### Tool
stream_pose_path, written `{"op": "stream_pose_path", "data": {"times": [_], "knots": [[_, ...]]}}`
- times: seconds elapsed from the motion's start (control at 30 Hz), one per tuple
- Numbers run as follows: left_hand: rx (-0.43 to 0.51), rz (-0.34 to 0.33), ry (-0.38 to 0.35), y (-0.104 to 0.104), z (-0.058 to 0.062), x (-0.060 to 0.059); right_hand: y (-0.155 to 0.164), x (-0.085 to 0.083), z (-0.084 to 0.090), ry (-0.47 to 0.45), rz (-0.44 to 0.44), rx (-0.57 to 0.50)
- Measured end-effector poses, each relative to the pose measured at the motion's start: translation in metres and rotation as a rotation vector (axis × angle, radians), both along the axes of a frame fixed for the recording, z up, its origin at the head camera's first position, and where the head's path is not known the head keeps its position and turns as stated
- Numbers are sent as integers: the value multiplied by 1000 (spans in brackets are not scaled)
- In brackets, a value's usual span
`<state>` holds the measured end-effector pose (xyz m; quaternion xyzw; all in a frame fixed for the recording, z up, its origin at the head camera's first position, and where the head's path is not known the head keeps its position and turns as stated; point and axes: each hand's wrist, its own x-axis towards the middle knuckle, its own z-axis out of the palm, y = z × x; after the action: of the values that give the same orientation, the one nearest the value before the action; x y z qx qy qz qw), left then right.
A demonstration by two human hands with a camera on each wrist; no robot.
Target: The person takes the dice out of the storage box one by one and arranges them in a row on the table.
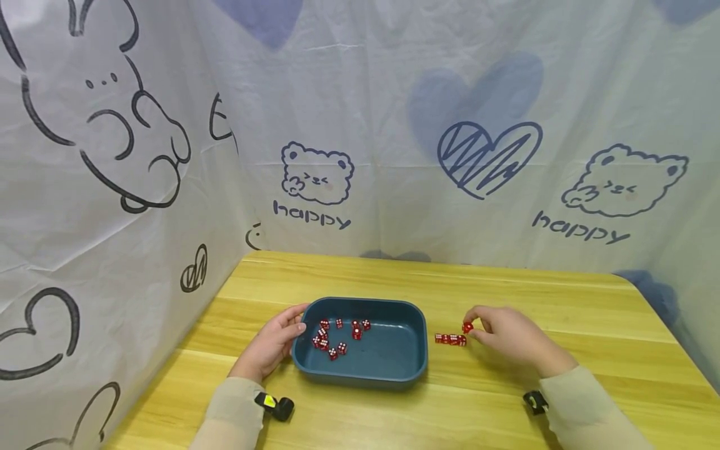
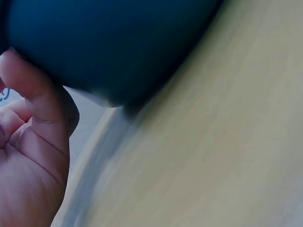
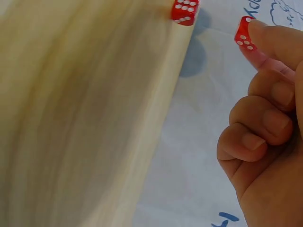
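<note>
A dark teal tray sits on the wooden table and holds several red dice. My left hand grips the tray's left rim; in the left wrist view the thumb presses against the tray wall. To the right of the tray a short row of red dice lies on the table. My right hand pinches one red die just above the row's right end. The right wrist view shows that die at the fingertips and another die on the table.
The wooden table is walled on the left, back and right by a white cloth printed with bears and hearts. Bare wood lies in front of the tray and right of my right hand.
</note>
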<state>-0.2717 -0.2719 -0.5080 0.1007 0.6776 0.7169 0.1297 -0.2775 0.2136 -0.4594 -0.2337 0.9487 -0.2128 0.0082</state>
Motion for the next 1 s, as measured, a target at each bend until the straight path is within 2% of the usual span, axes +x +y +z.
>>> {"op": "stream_pose_path", "data": {"times": [0.4,1.0], "knots": [[-4,4,6,1,-1,1,7,-5,-16,-48,-18,54],[-10,4,10,0,-1,0,3,-9,-23,-101,4,77]]}}
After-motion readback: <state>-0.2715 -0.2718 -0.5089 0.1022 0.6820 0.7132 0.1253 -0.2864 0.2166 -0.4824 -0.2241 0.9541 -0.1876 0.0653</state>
